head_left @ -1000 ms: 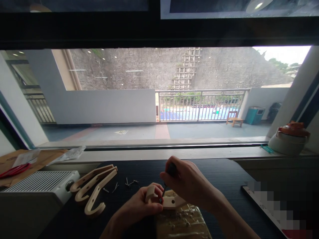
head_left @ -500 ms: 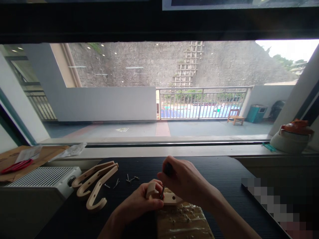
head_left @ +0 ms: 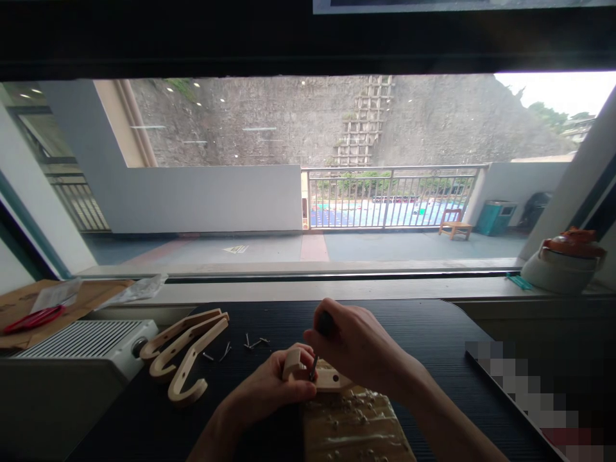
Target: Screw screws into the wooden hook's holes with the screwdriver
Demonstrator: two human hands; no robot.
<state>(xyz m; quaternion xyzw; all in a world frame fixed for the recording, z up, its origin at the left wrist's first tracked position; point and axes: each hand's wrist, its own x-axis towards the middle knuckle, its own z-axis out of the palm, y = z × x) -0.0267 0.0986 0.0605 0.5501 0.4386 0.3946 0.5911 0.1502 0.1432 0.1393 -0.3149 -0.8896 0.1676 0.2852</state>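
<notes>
My left hand [head_left: 276,384] is closed around the curled end of a pale wooden hook [head_left: 332,380], which lies on a wooden board [head_left: 356,433] wrapped in clear film. A dark hole shows in the hook's straight part. My right hand [head_left: 353,337] grips the dark handle of a screwdriver [head_left: 326,323] above it. The screwdriver's thin shaft points down at the hook beside my left fingers; its tip and any screw under it cannot be made out. Several small metal bits stick up from the board. Further wooden hooks [head_left: 188,367] lie to the left, with loose screws [head_left: 255,343] near them.
The black table [head_left: 409,321] stands against a window sill [head_left: 269,292]. At left are a white radiator [head_left: 96,340], cardboard [head_left: 101,292], red scissors [head_left: 36,319] and a crumpled plastic bag [head_left: 137,290]. A pale jug with an orange lid [head_left: 561,266] sits at right.
Both hands, the hook and the screwdriver keep nearly the same places and grips. The view has shifted very slightly.
</notes>
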